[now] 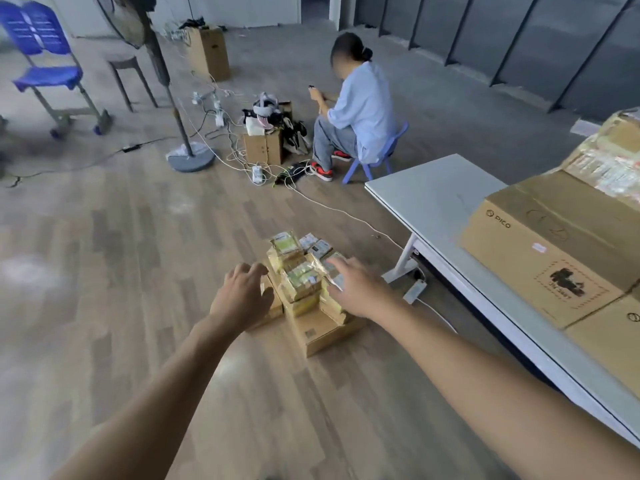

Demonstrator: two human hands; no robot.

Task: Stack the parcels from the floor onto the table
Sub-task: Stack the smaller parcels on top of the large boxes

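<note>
Down on the floor [138,271], just left of the table [433,195], the parcels [303,284] sit in a tight pile of small taped packets on flat brown cartons. Its long axis runs from near to far. Both arms are stretched out over it, and the pile lies straight ahead between the hands. The left hand [242,299] is at the pile's left flank with its fingers loosely curled and holding nothing. The right hand [356,289] is at the right flank with its fingers spread over the top packets; whether they touch is hard to tell, but nothing is gripped. Neither hand is clearly nearer, so a two-handed squeeze from both sides looks likely. The lift must then swing right, where boxes [554,244] fill the table's near part and its far end is bare.
</note>
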